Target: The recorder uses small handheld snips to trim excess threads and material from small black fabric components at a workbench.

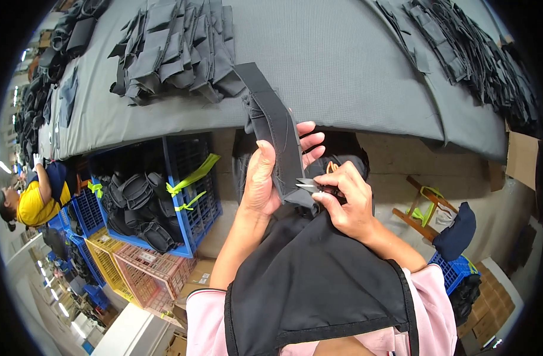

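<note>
You have one dark fabric strap (277,127) clamped in your left hand (262,178); your right hand (348,204) grips one pair of thread snips (310,185), blades touching the strap.

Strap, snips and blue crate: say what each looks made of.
Strap: dark grey woven fabric, matte, with loose threads at its edges. Snips: shiny blades, likely metal; the handle is hidden. Blue crate: probably moulded plastic, with open grid walls.

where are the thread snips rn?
Head view, centre: the thread snips are in the right hand, blades against the dark fabric strap held by the left hand.
</note>
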Available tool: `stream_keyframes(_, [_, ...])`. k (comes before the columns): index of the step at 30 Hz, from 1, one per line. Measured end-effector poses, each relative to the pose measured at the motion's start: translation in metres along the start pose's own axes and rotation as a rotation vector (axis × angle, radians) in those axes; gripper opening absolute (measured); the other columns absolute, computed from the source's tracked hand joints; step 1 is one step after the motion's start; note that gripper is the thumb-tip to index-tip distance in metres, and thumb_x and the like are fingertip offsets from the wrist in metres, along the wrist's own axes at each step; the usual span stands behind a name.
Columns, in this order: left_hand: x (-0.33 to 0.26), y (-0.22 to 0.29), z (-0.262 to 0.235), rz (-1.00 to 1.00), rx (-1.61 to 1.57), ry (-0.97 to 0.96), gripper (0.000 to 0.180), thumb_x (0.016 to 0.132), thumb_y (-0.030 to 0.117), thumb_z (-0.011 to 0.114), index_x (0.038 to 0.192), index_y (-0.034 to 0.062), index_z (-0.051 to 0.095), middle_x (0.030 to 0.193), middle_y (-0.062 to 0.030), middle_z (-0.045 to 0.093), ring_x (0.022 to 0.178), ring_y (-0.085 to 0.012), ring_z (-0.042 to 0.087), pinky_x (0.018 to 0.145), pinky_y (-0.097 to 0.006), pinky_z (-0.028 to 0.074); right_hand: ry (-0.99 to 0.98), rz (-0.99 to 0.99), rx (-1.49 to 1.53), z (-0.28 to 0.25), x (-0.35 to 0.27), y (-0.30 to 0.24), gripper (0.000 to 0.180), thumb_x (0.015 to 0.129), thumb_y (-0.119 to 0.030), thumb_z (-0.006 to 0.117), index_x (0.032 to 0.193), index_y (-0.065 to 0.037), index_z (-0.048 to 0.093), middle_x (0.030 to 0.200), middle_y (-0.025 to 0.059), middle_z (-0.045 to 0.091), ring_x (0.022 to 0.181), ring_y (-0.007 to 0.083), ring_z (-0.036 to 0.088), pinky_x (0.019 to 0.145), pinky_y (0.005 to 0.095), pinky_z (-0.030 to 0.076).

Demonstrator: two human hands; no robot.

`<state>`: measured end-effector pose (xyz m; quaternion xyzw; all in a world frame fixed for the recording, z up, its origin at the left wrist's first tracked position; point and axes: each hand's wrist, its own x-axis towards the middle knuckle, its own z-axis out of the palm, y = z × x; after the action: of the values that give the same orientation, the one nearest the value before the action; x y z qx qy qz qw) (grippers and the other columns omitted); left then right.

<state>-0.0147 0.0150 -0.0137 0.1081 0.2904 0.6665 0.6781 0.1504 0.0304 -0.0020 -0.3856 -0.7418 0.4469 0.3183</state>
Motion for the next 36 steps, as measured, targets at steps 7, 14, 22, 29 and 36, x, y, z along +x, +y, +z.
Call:
stream_keyframes(7, [0.001,0.004,0.006,-0.039,0.037,-0.018,0.085,0.079,0.055,0.059,0.135,-0.0038,0.034,0.14,-0.0222,0.035,0.125,-0.0328,0.042,0.101,-0.043,0.041,0.027,-0.19,-0.031,0.003,0.004,-0.002,0.029,0.063,-0.008,0.077,0.088,-0.004,0.063,0.072,0.0069,0.056,0.059,0.0212,0.056,0.051,0.0306,0.045])
stream_keyframes(14, [0.0,0.002,0.009,-0.018,0.009,-0.018,0.082,0.082,0.052,0.058,0.135,-0.0047,0.032,0.14,-0.0238,0.035,0.126,-0.0345,0.041,0.102,-0.044,0.04,0.036,-0.353,-0.121,0.006,0.01,-0.003,0.03,0.063,-0.007,0.076,0.089,-0.003,0.063,0.072,0.005,0.057,0.06,0.02,0.057,0.051,0.0299,0.045])
stream_keyframes(22, [-0.001,-0.001,0.008,-0.001,-0.023,-0.022,0.072,0.088,0.045,0.053,0.135,-0.0041,0.03,0.14,-0.0231,0.034,0.126,-0.0362,0.04,0.102,-0.046,0.039,0.029,-0.368,-0.221,0.007,0.002,-0.005,0.029,0.062,-0.004,0.077,0.087,-0.003,0.062,0.075,0.0063,0.06,0.062,0.0213,0.059,0.054,0.0304,0.047])
stream_keyframes(29, [-0.003,0.001,0.007,0.009,-0.111,-0.018,0.06,0.094,0.038,0.045,0.136,-0.0024,0.03,0.14,-0.0212,0.035,0.126,-0.0381,0.039,0.103,-0.048,0.038,-0.002,-0.283,-0.144,0.004,0.007,-0.002,0.025,0.062,-0.003,0.077,0.083,-0.002,0.063,0.072,0.0076,0.06,0.058,0.0211,0.057,0.051,0.0295,0.046])
stream_keyframes(36, [-0.006,0.0,0.005,-0.002,-0.079,-0.07,0.055,0.096,0.035,0.042,0.135,-0.0027,0.033,0.139,-0.0211,0.037,0.128,-0.0345,0.038,0.105,-0.045,0.035,0.04,-0.138,-0.092,-0.004,0.024,-0.004,0.027,0.069,-0.007,0.074,0.091,-0.002,0.059,0.082,0.0083,0.055,0.059,0.0202,0.058,0.051,0.03,0.046])
